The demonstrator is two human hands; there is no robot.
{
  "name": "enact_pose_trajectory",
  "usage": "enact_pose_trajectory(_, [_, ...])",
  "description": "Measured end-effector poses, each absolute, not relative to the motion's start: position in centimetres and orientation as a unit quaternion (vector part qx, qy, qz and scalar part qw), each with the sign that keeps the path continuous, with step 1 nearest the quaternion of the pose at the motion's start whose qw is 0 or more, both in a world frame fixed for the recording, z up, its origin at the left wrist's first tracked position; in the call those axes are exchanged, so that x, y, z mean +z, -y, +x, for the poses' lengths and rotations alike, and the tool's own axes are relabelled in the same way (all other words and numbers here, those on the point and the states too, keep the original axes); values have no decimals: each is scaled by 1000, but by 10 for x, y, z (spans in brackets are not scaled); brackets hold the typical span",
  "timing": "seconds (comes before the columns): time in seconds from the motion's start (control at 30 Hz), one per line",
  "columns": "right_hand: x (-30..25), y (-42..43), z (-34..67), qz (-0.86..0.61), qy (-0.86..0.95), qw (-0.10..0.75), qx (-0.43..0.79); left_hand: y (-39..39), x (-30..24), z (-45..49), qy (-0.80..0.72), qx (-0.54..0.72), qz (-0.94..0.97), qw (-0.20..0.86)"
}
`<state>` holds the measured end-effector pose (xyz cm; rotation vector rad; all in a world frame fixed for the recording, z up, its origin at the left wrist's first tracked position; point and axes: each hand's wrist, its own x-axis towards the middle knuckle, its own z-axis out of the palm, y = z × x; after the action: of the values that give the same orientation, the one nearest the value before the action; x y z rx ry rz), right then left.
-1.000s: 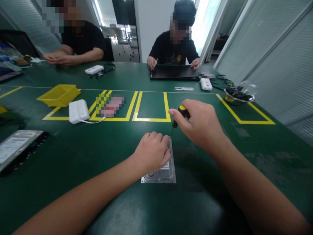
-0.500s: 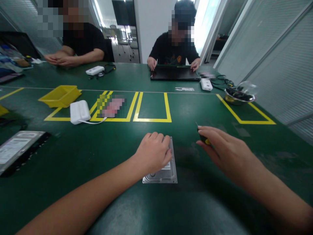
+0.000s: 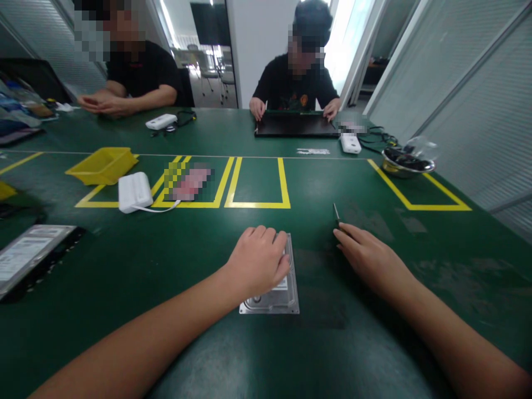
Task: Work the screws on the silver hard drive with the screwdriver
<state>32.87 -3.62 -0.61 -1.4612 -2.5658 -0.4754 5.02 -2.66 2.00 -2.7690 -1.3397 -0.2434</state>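
Observation:
A silver hard drive (image 3: 274, 302) lies flat on the green table in front of me. My left hand (image 3: 260, 260) is closed over its upper part with curled fingers; the fingertips and much of the drive's label are hidden under it. To the right of the drive, my right hand (image 3: 363, 252) is low near the table, fingers pressed together around a screwdriver (image 3: 336, 212). Its thin metal shaft points away from me, while the handle is mostly covered by the fingers.
At left lies another hard drive (image 3: 31, 249) on a black base. Beyond are a yellow bin (image 3: 102, 166), a white power bank (image 3: 135, 192) and a metal bowl of dark parts (image 3: 407, 165). Across the table, one person handles a dark panel (image 3: 297, 125); another sits with hands together.
My right hand has turned and lowered, so more of the screwdriver's shaft shows and its handle is more hidden. My left hand stays on the hard drive.

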Motion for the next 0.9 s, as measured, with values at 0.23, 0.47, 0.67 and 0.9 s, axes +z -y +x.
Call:
enact_pose_trajectory(0.23, [-6, 40, 329, -510, 843, 70, -156, 26, 21, 49, 438, -78, -895, 15])
enact_pose_trajectory(0.47, [-3, 46, 333, -548, 826, 61, -120, 23, 25, 43, 426, -74, -902, -13])
enact_pose_trajectory(0.67, [1, 46, 335, -566, 817, 61, -93, 26, 23, 46, 422, -56, -905, 17])
enact_pose_trajectory(0.9, [5, 47, 336, -622, 779, 51, -69, 28, 19, 48, 425, -43, -903, 50])
